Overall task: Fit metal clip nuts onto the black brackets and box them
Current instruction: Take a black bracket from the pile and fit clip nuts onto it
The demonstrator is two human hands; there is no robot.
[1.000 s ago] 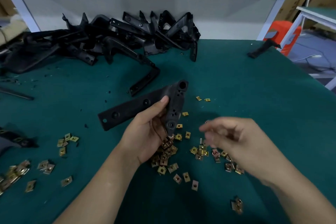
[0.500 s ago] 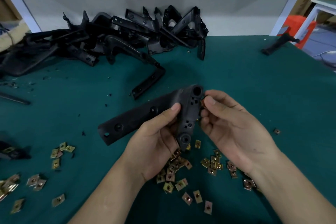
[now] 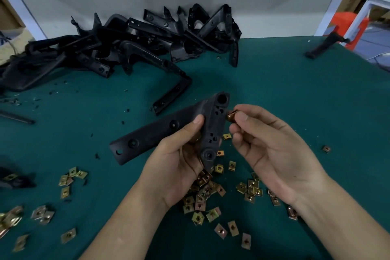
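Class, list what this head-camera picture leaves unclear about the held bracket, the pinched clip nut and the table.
Head view throughout.
- The clip nut: seated on the bracket edge or not; fingertips of the right hand cover it.
- The bracket's back: turned away, with the left hand round it.
- The loose nuts at the left edge: blurred, cut off by the frame.
- The bracket pile: count unclear, pieces overlap.
- A box: none in view.

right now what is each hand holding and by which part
The left hand grips the black angled plastic bracket near its bend, thumb on its front face. The right hand pinches a brass-coloured metal clip nut between thumb and fingertip.
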